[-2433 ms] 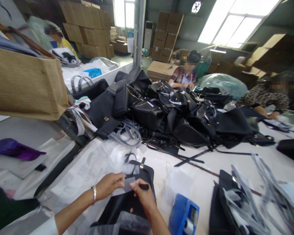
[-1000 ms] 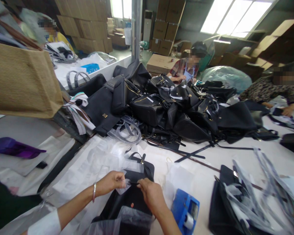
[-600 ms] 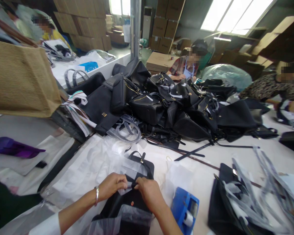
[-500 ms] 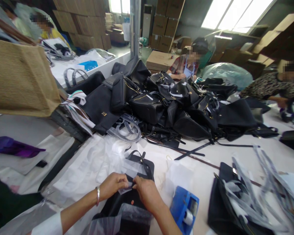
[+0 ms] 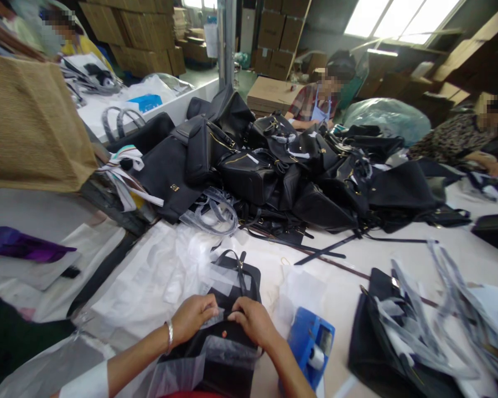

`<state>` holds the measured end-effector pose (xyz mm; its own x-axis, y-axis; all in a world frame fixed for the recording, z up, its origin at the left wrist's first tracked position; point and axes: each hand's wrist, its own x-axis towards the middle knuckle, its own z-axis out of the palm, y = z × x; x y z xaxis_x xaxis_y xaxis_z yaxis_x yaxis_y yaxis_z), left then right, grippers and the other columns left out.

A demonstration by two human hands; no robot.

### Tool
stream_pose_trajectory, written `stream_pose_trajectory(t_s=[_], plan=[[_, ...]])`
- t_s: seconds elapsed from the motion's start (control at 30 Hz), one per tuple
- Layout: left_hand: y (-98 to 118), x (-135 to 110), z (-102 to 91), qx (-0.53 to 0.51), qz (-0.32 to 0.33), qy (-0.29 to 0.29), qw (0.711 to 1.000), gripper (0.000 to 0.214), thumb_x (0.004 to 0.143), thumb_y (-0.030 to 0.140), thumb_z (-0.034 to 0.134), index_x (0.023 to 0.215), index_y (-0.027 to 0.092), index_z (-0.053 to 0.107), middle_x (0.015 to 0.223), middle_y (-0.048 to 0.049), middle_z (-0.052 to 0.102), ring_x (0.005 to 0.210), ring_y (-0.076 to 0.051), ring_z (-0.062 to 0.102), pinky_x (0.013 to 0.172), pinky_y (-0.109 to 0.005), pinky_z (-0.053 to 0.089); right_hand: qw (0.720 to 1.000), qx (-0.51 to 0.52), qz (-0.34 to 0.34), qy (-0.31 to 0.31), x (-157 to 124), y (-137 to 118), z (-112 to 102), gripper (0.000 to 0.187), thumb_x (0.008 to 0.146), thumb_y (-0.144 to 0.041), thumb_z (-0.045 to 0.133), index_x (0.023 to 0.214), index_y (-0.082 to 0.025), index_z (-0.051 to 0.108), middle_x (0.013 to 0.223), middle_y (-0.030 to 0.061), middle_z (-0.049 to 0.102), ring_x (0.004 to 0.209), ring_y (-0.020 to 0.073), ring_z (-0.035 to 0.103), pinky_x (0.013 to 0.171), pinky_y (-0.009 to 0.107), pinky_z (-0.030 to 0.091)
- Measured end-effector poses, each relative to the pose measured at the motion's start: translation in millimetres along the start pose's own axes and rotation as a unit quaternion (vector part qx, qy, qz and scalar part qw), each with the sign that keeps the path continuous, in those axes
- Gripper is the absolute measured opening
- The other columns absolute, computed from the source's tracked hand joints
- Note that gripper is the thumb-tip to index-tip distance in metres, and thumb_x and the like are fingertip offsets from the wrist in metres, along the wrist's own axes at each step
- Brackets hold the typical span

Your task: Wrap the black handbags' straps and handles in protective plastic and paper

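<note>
In front of me lies a black bag (image 5: 228,378), with a thin strap (image 5: 240,273) looped at its far end. Pieces of translucent plastic film (image 5: 224,348) lie over its near part, and a small reddish round spot shows on it. My left hand (image 5: 195,318) is closed, with a bit of clear film between thumb and forefinger over the bag's middle. Close beside it, my right hand (image 5: 253,320) has curled fingers pressed at the bag's upper part; exactly what they pinch is partly hidden. Right of the bag stands a blue tape dispenser (image 5: 302,342).
A large heap of black bags (image 5: 249,182) spans the table's far side. White plastic sheets (image 5: 149,271) lie left, and another black bag (image 5: 365,331) with wrapped handles stands right. A tan woven bag (image 5: 33,121) juts in at left. Several people sit farther back.
My two hands have moved slightly apart, the right one a little to the right. The reddish spot and bag stay nearly in place. The camera view has shifted slightly.
</note>
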<state>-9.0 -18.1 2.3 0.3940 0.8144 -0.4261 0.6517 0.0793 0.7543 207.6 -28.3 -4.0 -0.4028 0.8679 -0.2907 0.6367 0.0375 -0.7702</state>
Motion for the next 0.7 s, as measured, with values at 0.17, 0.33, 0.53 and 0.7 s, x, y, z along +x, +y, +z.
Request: stream_pose_trajectory(t_s=[0.17,0.33,0.53,0.7], plan=[[0.5,-1.2,8.5,0.003,-0.018,0.007,1.0,0.021,0.083,0.034,0.05,0.073,0.019,0.06,0.062,0.0034,0.059,0.061,-0.014,0.052,0.057,-0.023,0.029,0.997,0.073,-0.005,-0.002,-3.2,-7.4,14.6,0.013,0.083,-0.013,0.049,0.09,-0.021,0.058,0.083,-0.0008,0.063,0.072,0.0127,0.06,0.064,0.021,0.041],[-0.2,-5.1,10.3,0.015,-0.017,0.001,1.0,0.019,0.083,0.033,0.05,0.073,0.02,0.059,0.061,0.0035,0.059,0.061,-0.014,0.052,0.057,-0.022,0.029,0.992,0.118,-0.016,-0.03,-10.4,1.6,16.3,0.029,0.083,-0.009,0.046,0.107,-0.023,0.054,0.092,-0.0005,0.061,0.059,0.009,0.056,0.058,0.02,0.042],[1.8,-6.3,13.8,0.036,-0.02,0.009,0.999,0.018,0.085,0.032,0.048,0.075,0.021,0.059,0.063,0.002,0.061,0.063,-0.015,0.055,0.058,-0.023,0.029,1.0,0.024,-0.01,0.003,-8.4,11.7,11.1,0.005,0.084,-0.02,0.057,0.082,-0.021,0.062,0.083,-0.0006,0.064,0.08,0.0144,0.06,0.072,0.022,0.04],[1.1,-3.2,22.2,0.009,-0.02,0.001,1.0,0.02,0.084,0.031,0.047,0.073,0.02,0.059,0.066,0.001,0.063,0.065,-0.015,0.056,0.059,-0.023,0.031,0.998,0.059,-0.009,-0.021,-6.5,-5.8,21.6,0.006,0.083,-0.017,0.055,0.086,-0.021,0.058,0.075,-0.002,0.065,0.073,0.0136,0.061,0.067,0.021,0.04]])
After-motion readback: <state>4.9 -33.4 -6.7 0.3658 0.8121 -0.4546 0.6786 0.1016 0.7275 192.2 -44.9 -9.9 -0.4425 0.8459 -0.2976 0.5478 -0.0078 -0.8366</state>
